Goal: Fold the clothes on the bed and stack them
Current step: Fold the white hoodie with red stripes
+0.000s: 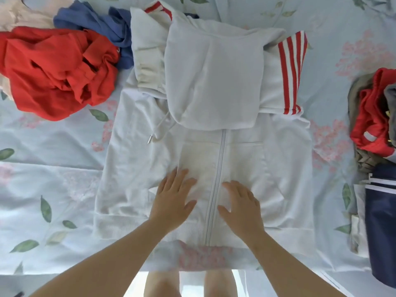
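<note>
A white zip-up hoodie (132, 168) lies flat, front side up, in the middle of the bed. Its hood is turned down over the chest, and its sleeves with red-and-white striped cuffs are folded in beneath the hood. My left hand (173, 200) lies flat with straight fingers on the lower front, just left of the zipper. My right hand (240, 206) lies flat the same way just right of the zipper. Neither hand holds anything.
A crumpled red garment (55, 69) and a blue one (96, 20) lie heaped at the upper left. At the right edge stand a stack with red and olive clothes (372, 116) and a navy folded piece (381, 228). The floral bedsheet (42, 168) is bare left of the hoodie.
</note>
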{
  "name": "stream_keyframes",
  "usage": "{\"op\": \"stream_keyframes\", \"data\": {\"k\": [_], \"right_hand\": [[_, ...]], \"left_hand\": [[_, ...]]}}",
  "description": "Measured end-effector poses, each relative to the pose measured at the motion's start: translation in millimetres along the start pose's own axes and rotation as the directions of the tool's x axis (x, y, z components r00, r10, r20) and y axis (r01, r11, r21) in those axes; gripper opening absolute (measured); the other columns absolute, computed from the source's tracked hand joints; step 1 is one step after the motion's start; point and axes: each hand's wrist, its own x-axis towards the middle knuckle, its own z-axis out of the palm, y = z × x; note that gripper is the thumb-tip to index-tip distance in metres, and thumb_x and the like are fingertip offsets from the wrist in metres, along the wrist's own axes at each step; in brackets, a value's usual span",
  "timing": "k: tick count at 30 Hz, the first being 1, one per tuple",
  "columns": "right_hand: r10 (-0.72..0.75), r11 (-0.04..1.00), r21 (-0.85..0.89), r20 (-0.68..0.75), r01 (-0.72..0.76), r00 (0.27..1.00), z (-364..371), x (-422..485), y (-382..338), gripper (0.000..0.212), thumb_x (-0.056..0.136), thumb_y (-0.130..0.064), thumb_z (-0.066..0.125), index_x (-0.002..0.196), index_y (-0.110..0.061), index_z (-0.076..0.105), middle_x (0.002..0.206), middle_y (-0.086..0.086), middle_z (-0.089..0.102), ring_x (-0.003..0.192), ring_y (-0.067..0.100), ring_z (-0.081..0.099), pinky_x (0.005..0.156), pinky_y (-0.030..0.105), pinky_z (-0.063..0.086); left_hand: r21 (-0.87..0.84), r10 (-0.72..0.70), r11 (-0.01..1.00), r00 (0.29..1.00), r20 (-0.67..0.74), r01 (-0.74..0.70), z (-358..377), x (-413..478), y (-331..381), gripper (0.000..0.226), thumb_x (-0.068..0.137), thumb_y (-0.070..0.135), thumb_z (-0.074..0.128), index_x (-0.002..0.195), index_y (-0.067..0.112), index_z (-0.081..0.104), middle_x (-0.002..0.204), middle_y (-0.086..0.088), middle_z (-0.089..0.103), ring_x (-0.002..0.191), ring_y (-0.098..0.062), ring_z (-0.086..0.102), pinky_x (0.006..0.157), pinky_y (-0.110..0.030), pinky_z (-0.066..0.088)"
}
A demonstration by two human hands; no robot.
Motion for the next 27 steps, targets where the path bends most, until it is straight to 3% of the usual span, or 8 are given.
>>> {"op": "stream_keyframes", "data": {"k": [4, 7, 11, 15, 18, 21, 22, 27], "right_hand": [[-0.146, 0.952, -0.274, -0.028, 0.133, 0.989, 31, -27, 16, 0.091, 0.057, -0.057, 0.076, 0.135, -0.029, 0.04, 0.144, 0.005, 0.044, 0.128, 0.03, 0.047, 0.095, 0.046, 0.045], [-0.261, 0.883, -0.398, 0.02, 0.247, 0.965, 49, -40, 33, 0.115, 0.039, -0.066, 0.081, 0.138, -0.03, 0.037, 0.147, 0.006, 0.036, 0.13, 0.033, 0.038, 0.098, 0.053, 0.038], [-0.32, 0.827, -0.487, 0.003, 0.281, 0.947, 55, -37, 32, 0.124, 0.029, -0.067, 0.082, 0.137, -0.029, 0.037, 0.145, 0.007, 0.036, 0.128, 0.039, 0.041, 0.092, 0.062, 0.042], [-0.352, 0.782, -0.546, 0.013, 0.302, 0.936, 52, -29, 33, 0.119, 0.031, -0.057, 0.086, 0.135, -0.03, 0.037, 0.142, 0.007, 0.044, 0.121, 0.041, 0.052, 0.086, 0.06, 0.045], [-0.441, 0.772, -0.533, -0.056, 0.347, 0.896, 45, -28, 38, 0.095, 0.046, -0.029, 0.085, 0.13, -0.028, 0.042, 0.133, 0.008, 0.057, 0.113, 0.039, 0.059, 0.08, 0.054, 0.051], [-0.54, 0.769, -0.506, -0.186, 0.391, 0.821, 36, -24, 41, 0.054, 0.066, -0.007, 0.053, 0.118, -0.021, 0.056, 0.115, 0.008, 0.067, 0.095, 0.036, 0.067, 0.066, 0.042, 0.056], [-0.555, 0.772, -0.493, -0.214, 0.402, 0.804, 32, -23, 41, 0.052, 0.065, -0.001, 0.047, 0.111, -0.017, 0.063, 0.107, 0.009, 0.069, 0.087, 0.034, 0.068, 0.059, 0.039, 0.056], [-0.532, 0.78, -0.489, -0.19, 0.39, 0.825, 4, -19, 43, 0.061, 0.035, 0.013, 0.077, 0.092, -0.01, 0.07, 0.08, 0.008, 0.067, 0.054, 0.029, 0.06, 0.044, 0.03, 0.049]], "left_hand": [[0.284, 0.157, 0.942, 0.983, 0.093, -0.178, 21, -39, -17, 0.081, 0.068, 0.065, 0.048, 0.137, 0.024, 0.039, 0.15, -0.005, 0.03, 0.141, -0.03, 0.017, 0.111, -0.047, 0.009], [0.38, 0.261, 0.872, 0.95, 0.174, -0.309, 32, -60, -30, 0.111, 0.053, 0.07, 0.068, 0.145, 0.021, 0.029, 0.154, -0.005, 0.024, 0.143, -0.03, 0.014, 0.109, -0.052, 0.014], [0.414, 0.307, 0.842, 0.938, 0.161, -0.347, 37, -59, -39, 0.133, 0.05, 0.073, 0.071, 0.152, 0.021, 0.005, 0.154, -0.005, 0.021, 0.146, -0.031, 0.002, 0.11, -0.055, 0.013], [0.45, 0.392, 0.801, 0.914, 0.105, -0.395, 31, -50, -43, 0.109, 0.05, 0.055, 0.083, 0.141, 0.023, 0.034, 0.147, -0.003, 0.039, 0.134, -0.033, 0.034, 0.101, -0.056, 0.04], [0.498, 0.422, 0.758, 0.899, 0.117, -0.42, 23, -46, -43, 0.091, 0.051, 0.04, 0.085, 0.132, 0.023, 0.046, 0.136, -0.004, 0.056, 0.119, -0.033, 0.056, 0.087, -0.049, 0.05], [0.543, 0.47, 0.725, 0.88, 0.06, -0.424, 19, -40, -35, 0.057, 0.063, 0.016, 0.072, 0.118, 0.016, 0.058, 0.124, -0.007, 0.064, 0.104, -0.032, 0.064, 0.074, -0.04, 0.053], [0.544, 0.459, 0.735, 0.888, 0.043, -0.406, 18, -39, -31, 0.051, 0.064, 0.009, 0.066, 0.114, 0.014, 0.056, 0.119, -0.007, 0.066, 0.1, -0.031, 0.066, 0.069, -0.037, 0.053], [0.487, 0.282, 0.796, 0.932, 0.226, -0.359, -16, -26, -8, 0.063, 0.038, -0.002, 0.08, 0.094, 0.013, 0.057, 0.086, -0.002, 0.065, 0.066, -0.022, 0.064, 0.045, -0.023, 0.039]]}}
